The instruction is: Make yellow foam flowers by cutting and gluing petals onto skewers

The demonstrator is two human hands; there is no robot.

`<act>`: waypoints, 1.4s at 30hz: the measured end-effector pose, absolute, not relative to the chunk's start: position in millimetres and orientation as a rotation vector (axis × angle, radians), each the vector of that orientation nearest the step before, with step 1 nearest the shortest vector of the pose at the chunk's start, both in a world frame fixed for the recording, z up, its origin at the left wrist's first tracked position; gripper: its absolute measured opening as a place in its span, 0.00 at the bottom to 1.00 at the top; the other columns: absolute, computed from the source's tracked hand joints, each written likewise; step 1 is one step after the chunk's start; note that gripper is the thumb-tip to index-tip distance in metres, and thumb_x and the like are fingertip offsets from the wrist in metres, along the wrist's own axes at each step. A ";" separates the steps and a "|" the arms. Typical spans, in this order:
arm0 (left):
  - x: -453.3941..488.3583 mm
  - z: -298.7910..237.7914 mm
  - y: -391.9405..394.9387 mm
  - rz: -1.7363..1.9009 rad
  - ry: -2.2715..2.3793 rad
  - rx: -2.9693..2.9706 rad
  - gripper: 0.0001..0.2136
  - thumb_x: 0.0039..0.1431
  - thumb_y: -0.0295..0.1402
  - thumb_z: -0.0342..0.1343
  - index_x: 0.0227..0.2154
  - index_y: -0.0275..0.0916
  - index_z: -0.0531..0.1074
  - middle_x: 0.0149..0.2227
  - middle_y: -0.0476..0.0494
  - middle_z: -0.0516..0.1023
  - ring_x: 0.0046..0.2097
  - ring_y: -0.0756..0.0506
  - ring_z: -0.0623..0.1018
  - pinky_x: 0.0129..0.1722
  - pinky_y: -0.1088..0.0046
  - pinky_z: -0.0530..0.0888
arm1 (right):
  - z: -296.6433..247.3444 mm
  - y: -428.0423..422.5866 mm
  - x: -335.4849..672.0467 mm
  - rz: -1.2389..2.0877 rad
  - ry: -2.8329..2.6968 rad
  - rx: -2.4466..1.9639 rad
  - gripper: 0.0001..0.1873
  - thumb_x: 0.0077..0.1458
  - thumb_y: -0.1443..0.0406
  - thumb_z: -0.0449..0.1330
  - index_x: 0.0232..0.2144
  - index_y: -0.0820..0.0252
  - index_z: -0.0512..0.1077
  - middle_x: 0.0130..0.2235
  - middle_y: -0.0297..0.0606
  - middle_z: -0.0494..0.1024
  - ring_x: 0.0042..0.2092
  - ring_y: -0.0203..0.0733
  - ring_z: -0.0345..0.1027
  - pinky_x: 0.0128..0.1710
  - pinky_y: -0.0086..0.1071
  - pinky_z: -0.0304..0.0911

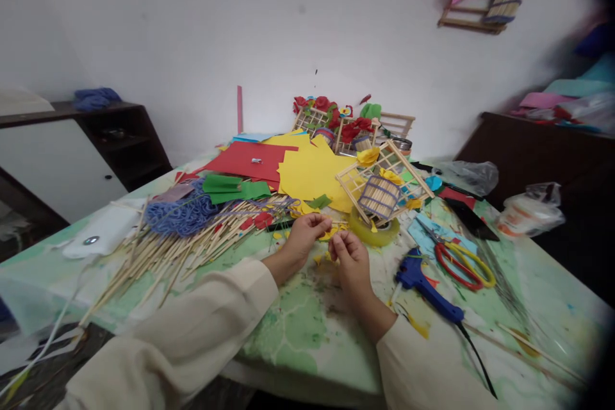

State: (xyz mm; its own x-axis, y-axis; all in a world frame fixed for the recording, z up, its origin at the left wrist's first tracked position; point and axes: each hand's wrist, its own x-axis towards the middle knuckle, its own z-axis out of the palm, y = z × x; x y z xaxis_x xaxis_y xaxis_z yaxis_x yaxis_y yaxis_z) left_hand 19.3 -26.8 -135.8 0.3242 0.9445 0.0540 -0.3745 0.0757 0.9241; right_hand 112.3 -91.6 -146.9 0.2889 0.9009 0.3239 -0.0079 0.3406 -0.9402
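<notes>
While a pale wall (192, 25) closes off the far side, the table (298, 333) spreads out in blotchy green, stained near its front edge. A cabinet (52, 157) stands at the left, a dark cupboard (521, 150) at the right, and a rack (473, 25) with pink petals hangs high on the wall. Sticks (206, 250) and blue yarn (180, 210) are heaped to the left; red paper (240, 160) and yellow paper (310, 173) lie behind; a glue gun (432, 291) and scissors (464, 262) rest to the right.

The left hand (307, 237) and right hand (350, 256) meet near the middle, fingertips just apart. Each brings thumb and forefinger close together; whether anything is pinched there is too small to tell. Yellow scraps (318, 260) lie on the table, under and between the fingertips. Just beyond the right hand sits the tape (382, 235), with a wooden frame (412, 168) leaning over it.
</notes>
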 end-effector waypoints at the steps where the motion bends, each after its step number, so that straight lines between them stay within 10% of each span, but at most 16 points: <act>1: 18.8 -135.1 -27.2 1.106 0.683 1.061 0.14 0.40 0.39 0.65 0.23 0.33 0.70 0.24 0.49 0.71 0.27 0.54 0.68 0.30 0.78 0.63 | -145.1 -91.6 113.4 0.746 -1.102 -1.046 0.15 0.51 0.55 0.57 0.23 0.59 0.64 0.21 0.28 0.62 0.24 0.32 0.54 0.24 0.27 0.52; 42: 4.8 -127.7 -38.5 1.101 1.021 2.694 0.09 0.56 0.31 0.51 0.27 0.36 0.76 0.28 0.41 0.78 0.34 0.45 0.75 0.36 0.69 0.67 | -145.8 -89.0 138.6 0.114 -1.666 -1.475 0.14 0.56 0.64 0.51 0.33 0.59 0.77 0.31 0.41 0.80 0.31 0.42 0.70 0.32 0.32 0.61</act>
State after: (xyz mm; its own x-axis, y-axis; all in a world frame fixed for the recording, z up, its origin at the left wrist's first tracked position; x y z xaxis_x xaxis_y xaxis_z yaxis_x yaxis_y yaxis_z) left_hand 4.8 -38.5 -127.7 0.5263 0.5981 0.6044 0.5573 -0.7795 0.2861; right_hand 138.6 -89.0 -145.8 0.0954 0.8379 0.5374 0.7572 0.2894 -0.5856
